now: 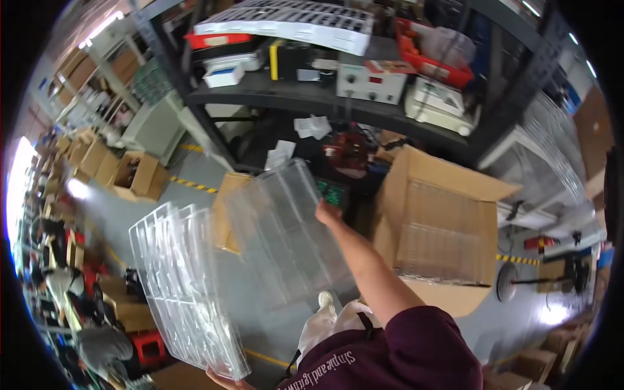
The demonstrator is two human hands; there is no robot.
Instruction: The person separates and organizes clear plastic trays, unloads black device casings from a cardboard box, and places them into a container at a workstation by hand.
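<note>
Pinched at just one edge by the closed right hand point(329, 212), the clear tray point(278, 231) could swing into the eight-o'clock tray stack point(185, 276), its hold by the left hand point(224, 380) unclear.

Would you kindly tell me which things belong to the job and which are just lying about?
Likely the job:
clear tray in the right hand
tray stack at the left hand
open box

Seemingly lying about:
red bin
crumpled paper
</note>
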